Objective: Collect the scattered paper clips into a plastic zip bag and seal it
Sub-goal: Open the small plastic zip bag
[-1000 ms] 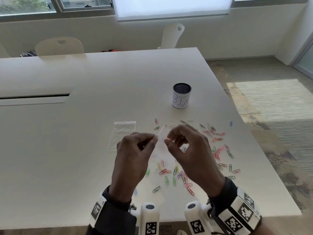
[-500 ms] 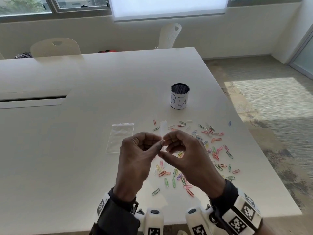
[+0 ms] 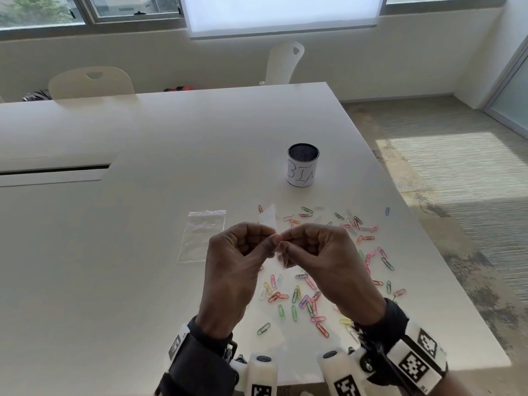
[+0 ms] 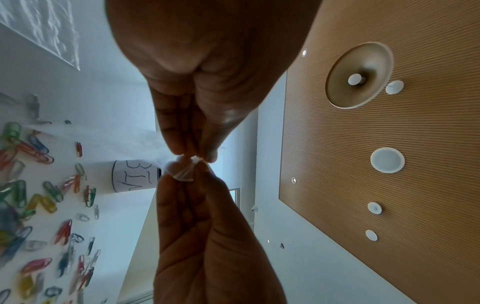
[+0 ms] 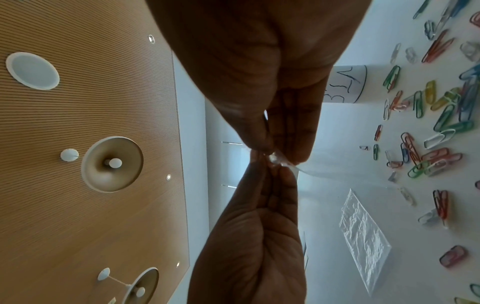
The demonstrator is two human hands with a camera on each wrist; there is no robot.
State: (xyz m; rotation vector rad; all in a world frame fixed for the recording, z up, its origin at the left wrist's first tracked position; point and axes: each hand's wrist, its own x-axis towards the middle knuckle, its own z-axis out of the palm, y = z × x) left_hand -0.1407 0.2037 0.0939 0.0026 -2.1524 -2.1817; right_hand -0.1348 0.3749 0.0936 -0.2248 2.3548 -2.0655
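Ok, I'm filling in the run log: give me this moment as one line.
left hand: pinches held bag | right hand: pinches same bag | clips: on table | spare bag: flat

Large white tabletop [image 3: 160,144], matte, with a long recessed slot [image 3: 54,170] at its left side. Two pale moulded chairs at the far edge: one at far left [image 3: 91,82], one near the middle [image 3: 285,62]. Cream wall [image 3: 371,55] behind them, low window band [image 3: 85,10] above it with green foliage outside at far left. A white roller blind [image 3: 283,12], backlit and bright, covers the centre pane. Right of the tabletop, grey-beige striped carpet [image 3: 457,252] with a hard patch of sunlight [image 3: 445,164]. Glass panel or door [image 3: 514,101] at far right. Wrist views show a ribbed wooden ceiling [image 4: 376,144] with round disc fittings [image 4: 359,75] and small recessed lights [image 4: 294,180].
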